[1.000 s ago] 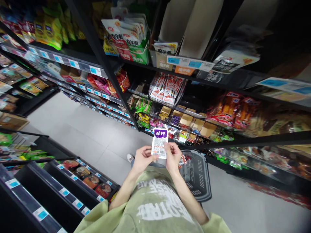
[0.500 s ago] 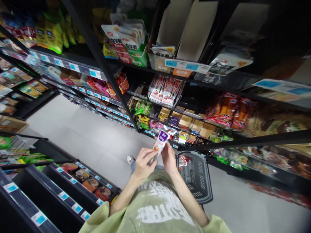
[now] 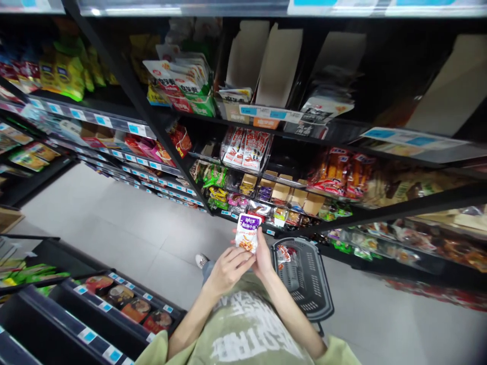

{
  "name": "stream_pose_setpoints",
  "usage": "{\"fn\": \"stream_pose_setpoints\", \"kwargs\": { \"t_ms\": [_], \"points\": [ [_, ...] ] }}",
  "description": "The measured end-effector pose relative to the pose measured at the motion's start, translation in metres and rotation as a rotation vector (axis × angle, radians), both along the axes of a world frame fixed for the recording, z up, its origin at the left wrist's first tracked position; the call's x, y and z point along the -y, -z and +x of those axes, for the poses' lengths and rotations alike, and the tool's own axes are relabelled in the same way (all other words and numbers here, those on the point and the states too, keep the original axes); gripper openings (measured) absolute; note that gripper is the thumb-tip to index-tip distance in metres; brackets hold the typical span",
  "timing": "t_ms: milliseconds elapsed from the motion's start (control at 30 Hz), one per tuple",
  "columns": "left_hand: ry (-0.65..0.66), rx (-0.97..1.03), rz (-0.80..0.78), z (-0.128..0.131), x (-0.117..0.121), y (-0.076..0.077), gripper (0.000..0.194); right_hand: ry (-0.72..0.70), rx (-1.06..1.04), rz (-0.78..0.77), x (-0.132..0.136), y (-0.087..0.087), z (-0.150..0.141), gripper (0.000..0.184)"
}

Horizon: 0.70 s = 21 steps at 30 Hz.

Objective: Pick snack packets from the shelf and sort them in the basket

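Note:
A small white snack packet [image 3: 248, 232] with a purple top and a food picture on its lower half is held in front of my body, printed front up. My right hand [image 3: 263, 256] grips it from the right, thumb along its edge and fingertips showing past its left side. At the packet's lower edge, the fingers of my left hand [image 3: 229, 269] are bent together over it; the left thumb is hidden. A grey shopping basket [image 3: 314, 291] is to the right of my right forearm, with a few red and white packets [image 3: 284, 255] inside.
Black shelves ahead hold konjac snack pouches [image 3: 182, 83], red and white packets [image 3: 245, 147] and small bagged snacks in bins [image 3: 247, 185]. Lower left, another shelf unit carries round-pictured food tubs [image 3: 137, 309]. Grey tiled floor [image 3: 125, 213] runs between the shelves.
The packet has been turned from its text-covered back, through a tilt, to its picture side. My left hand has shifted to its lower edge. The view has tipped up slightly and shifted right.

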<state>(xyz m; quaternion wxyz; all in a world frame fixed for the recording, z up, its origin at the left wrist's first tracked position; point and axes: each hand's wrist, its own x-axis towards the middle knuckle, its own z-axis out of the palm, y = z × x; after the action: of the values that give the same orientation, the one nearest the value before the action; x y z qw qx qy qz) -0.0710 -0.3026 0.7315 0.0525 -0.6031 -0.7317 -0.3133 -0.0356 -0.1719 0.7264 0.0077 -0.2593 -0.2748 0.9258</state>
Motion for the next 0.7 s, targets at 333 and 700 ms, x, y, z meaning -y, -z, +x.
{"fn": "stream_pose_setpoints", "kwargs": {
  "t_ms": [333,700],
  "points": [
    [-0.01,0.024,-0.045,0.004,0.002,0.002,0.029,0.06,0.004,0.071,0.004,0.0,0.004,0.055],
    [0.077,0.022,-0.053,0.013,-0.009,0.004,0.024,0.115,0.023,0.059,-0.004,0.006,0.02,0.056]
  ]
}}
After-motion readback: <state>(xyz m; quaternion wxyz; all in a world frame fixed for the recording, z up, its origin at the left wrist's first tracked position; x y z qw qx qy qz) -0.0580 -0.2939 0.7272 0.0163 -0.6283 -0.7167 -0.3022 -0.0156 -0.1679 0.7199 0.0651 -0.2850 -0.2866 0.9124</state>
